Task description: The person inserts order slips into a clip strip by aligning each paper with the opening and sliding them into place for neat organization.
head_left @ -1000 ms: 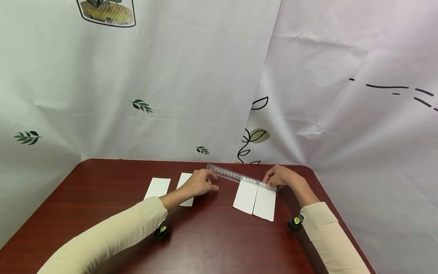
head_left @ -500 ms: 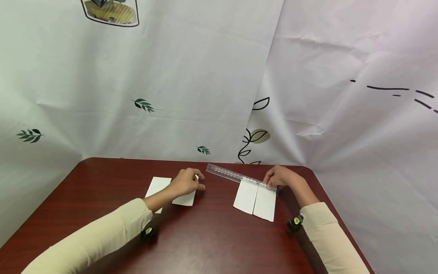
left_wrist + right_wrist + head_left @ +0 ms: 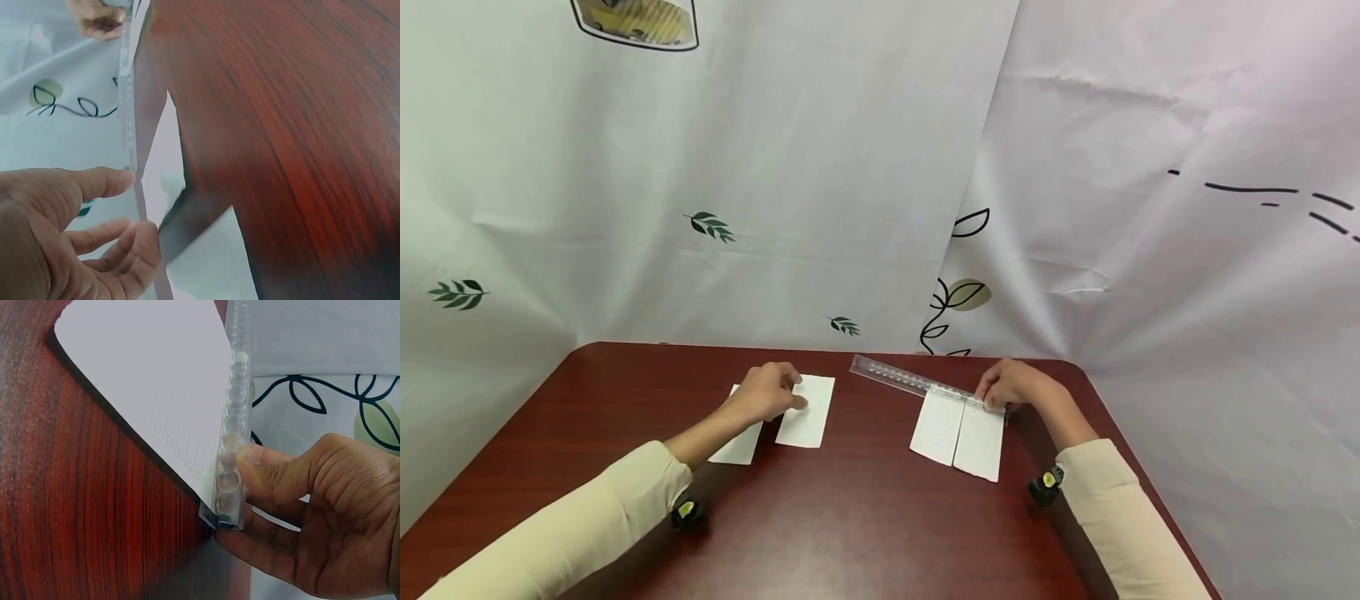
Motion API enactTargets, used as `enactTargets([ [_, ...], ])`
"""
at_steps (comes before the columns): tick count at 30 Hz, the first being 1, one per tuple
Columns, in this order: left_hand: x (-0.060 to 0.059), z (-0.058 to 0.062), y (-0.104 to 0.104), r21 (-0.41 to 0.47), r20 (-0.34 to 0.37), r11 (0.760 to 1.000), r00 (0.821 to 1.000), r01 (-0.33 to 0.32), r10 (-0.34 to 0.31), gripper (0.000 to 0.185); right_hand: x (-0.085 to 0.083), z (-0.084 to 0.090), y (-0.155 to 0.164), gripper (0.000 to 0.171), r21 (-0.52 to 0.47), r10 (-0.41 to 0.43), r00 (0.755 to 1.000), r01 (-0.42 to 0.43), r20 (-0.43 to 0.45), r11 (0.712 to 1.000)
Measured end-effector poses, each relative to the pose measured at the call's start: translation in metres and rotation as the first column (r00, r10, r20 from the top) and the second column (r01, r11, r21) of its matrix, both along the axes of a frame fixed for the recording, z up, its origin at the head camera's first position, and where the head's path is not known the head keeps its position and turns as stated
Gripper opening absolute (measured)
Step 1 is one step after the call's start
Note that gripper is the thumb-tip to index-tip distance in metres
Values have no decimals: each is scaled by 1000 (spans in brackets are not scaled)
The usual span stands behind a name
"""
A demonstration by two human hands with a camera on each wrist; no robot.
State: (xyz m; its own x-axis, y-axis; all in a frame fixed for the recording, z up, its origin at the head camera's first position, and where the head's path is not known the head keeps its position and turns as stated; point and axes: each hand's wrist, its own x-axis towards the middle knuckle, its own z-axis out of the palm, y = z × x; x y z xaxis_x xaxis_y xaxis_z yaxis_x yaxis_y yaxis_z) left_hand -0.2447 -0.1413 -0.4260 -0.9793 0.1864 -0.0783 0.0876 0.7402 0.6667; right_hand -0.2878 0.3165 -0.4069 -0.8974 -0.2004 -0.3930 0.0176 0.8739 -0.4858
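My right hand pinches the right end of a long clear plastic strip, ruler-like, with a row of round shapes along it. In the right wrist view the thumb lies on the strip and the other fingers are behind and below it. Two white paper pieces lie side by side with their far ends at the strip; faint printing shows on the nearer paper. To the left, my left hand hovers over two more paper pieces, its fingers loosely bent and holding nothing. It partly hides the leftmost paper.
Everything lies on a dark red wooden table, near its far edge. A white printed cloth hangs right behind the table. Small black devices are worn at both wrists.
My left hand has moved left, away from the strip's left end, across the left papers, uncovering most of the inner one. My right hand and the strip have stayed put.
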Motion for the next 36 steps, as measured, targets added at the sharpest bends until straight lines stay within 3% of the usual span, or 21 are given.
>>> enactTargets([
  [7, 12, 14, -30, -75, 60, 997, 997, -36, 41, 47, 1, 5, -1, 14, 1, -4, 1000, 4, 0, 1000],
  [12, 14, 22, -46, -186, 75, 981, 994, -61, 76, 58, 0, 8, 1, 14, 11, -7, 1000, 7, 2, 1000],
  [18, 11, 24, -61, -303, 117, 949, 985, -84, 124, 95, -1, 10, 1, 15, 20, -12, 1000, 12, -4, 1000],
  [22, 4, 13, -71, -341, 153, 936, 976, -92, 152, 129, 0, 10, -1, 15, 24, -5, 1000, 5, -4, 1000],
  [24, 2, 11, -74, -349, 168, 933, 974, -83, 150, 135, 1, 10, -1, 15, 25, -7, 1000, 8, -4, 1000],
  [27, 3, 12, -76, -346, 176, 936, 976, -63, 130, 119, 2, 9, -2, 14, 27, -10, 1000, 10, -6, 1000],
  [31, 6, 15, -79, -319, 146, 945, 981, -73, 126, 77, 3, 7, -3, 14, 27, -14, 1000, 14, -5, 1000],
  [34, 1, 11, -86, -285, 124, 955, 984, -85, 125, 70, 2, 6, -4, 15, 40, -7, 1000, 8, -10, 999],
  [36, -10, -5, -94, -283, 101, 954, 986, -100, 133, 72, 2, 6, -4, 15, 45, -3, 1000, 4, -12, 999],
])
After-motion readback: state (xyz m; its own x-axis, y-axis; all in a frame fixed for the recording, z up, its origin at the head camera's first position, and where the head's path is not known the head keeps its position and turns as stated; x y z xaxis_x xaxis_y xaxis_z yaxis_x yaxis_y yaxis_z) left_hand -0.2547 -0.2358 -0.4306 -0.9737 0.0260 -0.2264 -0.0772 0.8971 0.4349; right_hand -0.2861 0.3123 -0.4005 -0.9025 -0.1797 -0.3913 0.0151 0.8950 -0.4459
